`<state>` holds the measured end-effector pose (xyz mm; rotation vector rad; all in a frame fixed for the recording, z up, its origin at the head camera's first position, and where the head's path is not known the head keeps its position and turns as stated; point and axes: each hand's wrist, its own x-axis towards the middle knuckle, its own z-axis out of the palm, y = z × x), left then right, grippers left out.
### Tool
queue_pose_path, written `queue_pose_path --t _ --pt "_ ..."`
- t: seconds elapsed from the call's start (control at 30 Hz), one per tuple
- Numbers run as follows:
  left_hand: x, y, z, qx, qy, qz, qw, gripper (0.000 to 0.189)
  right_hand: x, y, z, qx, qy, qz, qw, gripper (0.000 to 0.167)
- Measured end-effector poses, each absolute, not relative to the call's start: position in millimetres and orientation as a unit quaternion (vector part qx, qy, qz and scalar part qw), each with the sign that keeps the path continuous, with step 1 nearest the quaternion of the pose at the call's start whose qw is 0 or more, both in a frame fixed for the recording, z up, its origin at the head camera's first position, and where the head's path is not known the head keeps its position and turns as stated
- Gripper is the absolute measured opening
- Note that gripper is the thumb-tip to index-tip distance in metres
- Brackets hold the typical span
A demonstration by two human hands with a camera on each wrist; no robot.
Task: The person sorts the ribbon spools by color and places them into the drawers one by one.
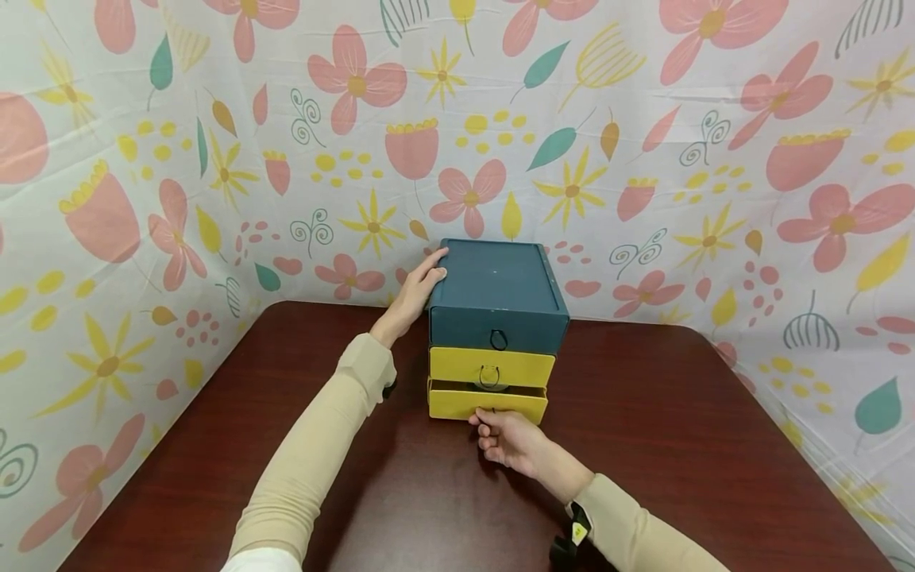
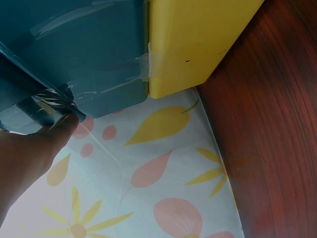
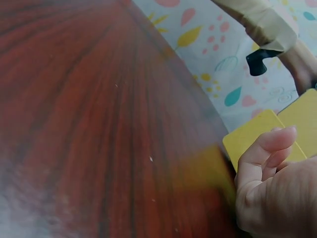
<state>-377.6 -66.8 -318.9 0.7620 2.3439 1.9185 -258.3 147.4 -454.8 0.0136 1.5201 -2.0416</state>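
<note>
A small drawer box [image 1: 493, 274] with a dark teal top and casing stands at the back of the table. Its teal top drawer and yellow middle drawer [image 1: 453, 364] carry black loop pulls. The yellow bottom drawer [image 1: 449, 403] is pulled out a little, leaving a dark gap above its front. My right hand [image 1: 518, 446] pinches the bottom drawer's pull between thumb and curled fingers; the hand mostly hides the loop. Along the box's upper left edge rests my left hand [image 1: 415, 292], fingers extended; its thumb shows against the teal side in the left wrist view.
The dark red-brown wooden table [image 1: 658, 445] extends on both sides of the box and in front. Behind and beside it hangs a white flower-print cloth [image 1: 615, 87], close to the box's back.
</note>
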Motion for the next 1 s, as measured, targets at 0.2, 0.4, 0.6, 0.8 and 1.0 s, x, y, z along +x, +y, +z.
queue_pose_path --t 0.2,0.4,0.6,0.8,1.0 --pt "-385.1 -67.4 -325.2 0.243 0.751 0.614 0.003 0.054 -266.0 146.3 -455.2 0.013 0.568 -0.77 0.29 0.025" --pt "-392.0 -67.7 -333.0 0.242 0.753 0.612 -0.014 0.054 -274.2 145.2 -455.8 0.005 0.567 -0.769 0.296 0.026" --pt "-391.5 -68.8 -332.6 0.244 0.751 0.613 -0.024 0.055 -280.5 145.3 -456.8 0.002 0.565 -0.769 0.299 0.026" --pt "-389.2 -70.7 -333.4 0.232 0.759 0.608 -0.011 0.056 -264.8 145.7 -445.5 -0.065 0.583 -0.729 0.352 0.026" --pt "-379.1 -74.2 -325.8 0.236 0.776 0.585 0.01 0.055 -236.2 145.7 -395.0 -0.233 0.642 -0.651 0.332 0.035"
